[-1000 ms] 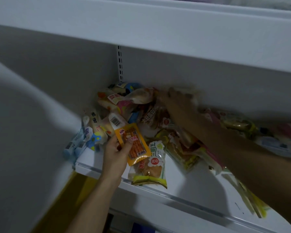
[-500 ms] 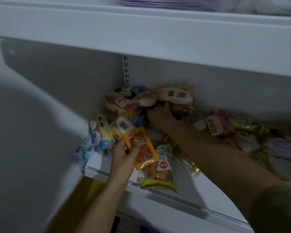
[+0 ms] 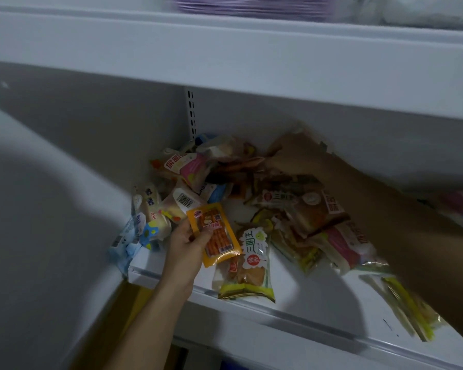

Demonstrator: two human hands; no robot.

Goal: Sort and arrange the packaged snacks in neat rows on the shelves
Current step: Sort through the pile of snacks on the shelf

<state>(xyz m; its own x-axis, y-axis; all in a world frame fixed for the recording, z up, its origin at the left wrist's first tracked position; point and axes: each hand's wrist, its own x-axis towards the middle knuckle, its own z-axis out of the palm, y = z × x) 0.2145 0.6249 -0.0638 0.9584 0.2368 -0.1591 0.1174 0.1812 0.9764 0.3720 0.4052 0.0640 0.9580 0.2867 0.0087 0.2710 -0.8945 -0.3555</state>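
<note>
Sorting step under way: left hand point(image 3: 183, 252) pinches orange packet point(image 3: 215, 234) above shelf point(image 3: 300, 311) front; right hand point(image 3: 297, 156) reaches into snack pile point(image 3: 251, 188) at back, blurred, grip state unclear. Next: likely pull matching packets, start row.

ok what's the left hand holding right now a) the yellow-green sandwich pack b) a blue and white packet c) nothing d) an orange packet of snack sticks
d: the left hand pinches the orange packet by its left edge, above the shelf's front lip.
</note>
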